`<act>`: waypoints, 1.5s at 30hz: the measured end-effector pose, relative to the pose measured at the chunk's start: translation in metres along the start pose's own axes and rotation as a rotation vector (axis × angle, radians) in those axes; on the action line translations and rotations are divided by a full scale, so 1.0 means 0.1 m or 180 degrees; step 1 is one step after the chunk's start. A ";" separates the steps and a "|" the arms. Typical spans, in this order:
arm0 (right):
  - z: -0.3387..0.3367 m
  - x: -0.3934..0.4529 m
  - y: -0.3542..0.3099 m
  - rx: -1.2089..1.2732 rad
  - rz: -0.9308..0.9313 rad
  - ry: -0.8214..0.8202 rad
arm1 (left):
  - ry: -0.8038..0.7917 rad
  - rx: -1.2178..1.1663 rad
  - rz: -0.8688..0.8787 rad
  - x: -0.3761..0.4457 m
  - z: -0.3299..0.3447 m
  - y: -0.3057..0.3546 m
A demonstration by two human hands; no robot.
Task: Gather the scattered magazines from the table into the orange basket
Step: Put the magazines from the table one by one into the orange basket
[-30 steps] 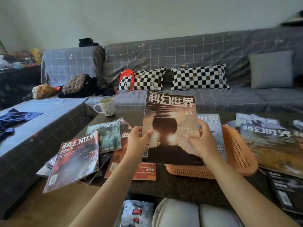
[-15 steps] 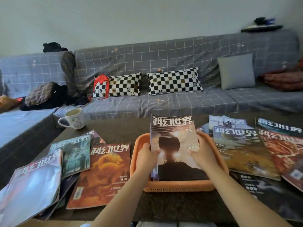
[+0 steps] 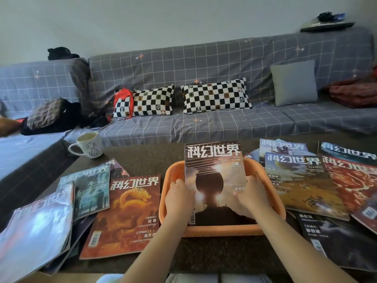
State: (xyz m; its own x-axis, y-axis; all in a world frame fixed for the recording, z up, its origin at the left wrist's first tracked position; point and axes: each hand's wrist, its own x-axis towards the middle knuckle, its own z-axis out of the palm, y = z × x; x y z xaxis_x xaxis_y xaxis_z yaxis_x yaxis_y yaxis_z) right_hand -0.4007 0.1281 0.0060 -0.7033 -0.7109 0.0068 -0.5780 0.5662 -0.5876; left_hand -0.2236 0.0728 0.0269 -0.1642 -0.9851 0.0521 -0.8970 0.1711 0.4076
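Observation:
The orange basket (image 3: 224, 230) stands on the dark table at the centre. A magazine with a dark sphere on its cover (image 3: 214, 180) leans inside it, its top sticking out over the far rim. My left hand (image 3: 178, 199) grips the magazine's left edge and my right hand (image 3: 253, 196) grips its right edge, both inside the basket. An orange dragon-cover magazine (image 3: 126, 213) lies just left of the basket, with a teal one (image 3: 89, 190) and a pale blue one (image 3: 34, 233) further left. Several more magazines (image 3: 302, 180) overlap to the right.
A white mug (image 3: 89, 145) stands at the table's far left. A grey checked sofa (image 3: 204, 127) with two checkerboard pillows runs behind the table. A dark magazine (image 3: 342, 242) lies near the front right edge. My knees show below the table's front edge.
Both hands carried the sphere-cover magazine from above the table down into the orange basket, and it now sits lower in it. The camera view shifted right and down.

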 end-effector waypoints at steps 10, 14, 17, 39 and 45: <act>-0.07 0.06 0.05 -0.0061 0.0068 -0.0391 | -0.0281 -0.0019 -0.0177 0.03 -0.03 0.03; -0.06 0.07 0.05 -0.0076 0.0151 -0.0408 | -0.0266 -0.0274 -0.0228 0.04 -0.02 0.01; -0.07 0.08 0.04 -0.0126 0.0212 -0.0474 | -0.0138 -0.0279 -0.0206 0.03 -0.03 0.01; 0.17 -0.90 -1.30 0.1756 -0.1561 -0.1081 | 0.0698 -0.1255 0.0047 -0.24 -1.06 -1.16; 0.82 -1.39 -1.91 0.1641 -0.1886 -0.1839 | 0.1053 -0.1017 -0.0408 -0.37 -1.23 -2.06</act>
State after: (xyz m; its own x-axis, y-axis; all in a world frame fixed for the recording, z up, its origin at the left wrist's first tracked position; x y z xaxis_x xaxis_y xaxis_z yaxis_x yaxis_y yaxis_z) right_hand -0.1588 0.0848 0.0507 0.0338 -0.9946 0.0984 -0.4240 -0.1034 -0.8998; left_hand 0.0183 0.0714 0.0534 0.1255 -0.9603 0.2493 -0.7219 0.0840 0.6869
